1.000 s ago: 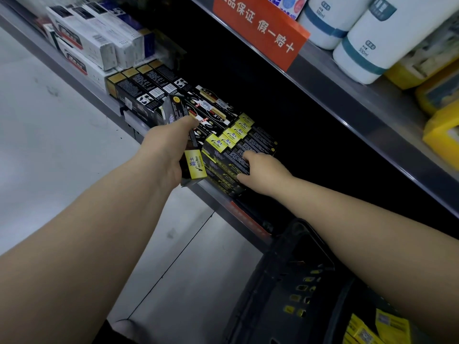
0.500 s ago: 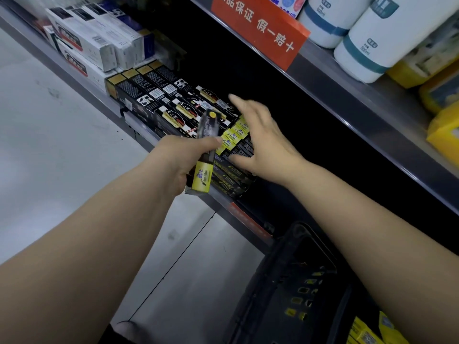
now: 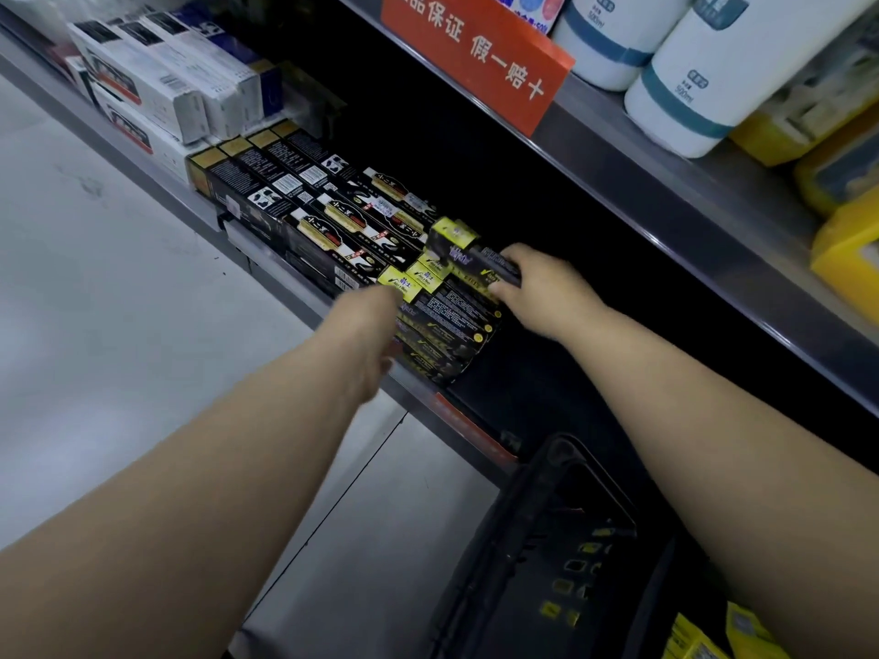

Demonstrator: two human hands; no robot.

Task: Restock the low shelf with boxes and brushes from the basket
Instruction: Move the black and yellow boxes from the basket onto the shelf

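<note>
My right hand (image 3: 537, 290) grips a black box with a yellow end (image 3: 468, 252), held over the back of a stack of like black-and-yellow boxes (image 3: 444, 325) on the low shelf (image 3: 266, 259). My left hand (image 3: 368, 325) is blurred at the stack's front left; it holds nothing that I can see. The black basket (image 3: 551, 544) stands on the floor at lower right, with yellow packs (image 3: 699, 639) showing inside.
Black boxes with gold ends (image 3: 285, 192) and white boxes (image 3: 157, 83) fill the shelf to the left. An orange sign (image 3: 475, 54) hangs on the upper shelf edge, under white bottles (image 3: 713, 73) and yellow packs (image 3: 846, 183). Dark shelf space lies right of the stack.
The box passed from my left hand to my right hand, which now holds it over the back of the stack. My left hand dropped to the stack's front, holding nothing.
</note>
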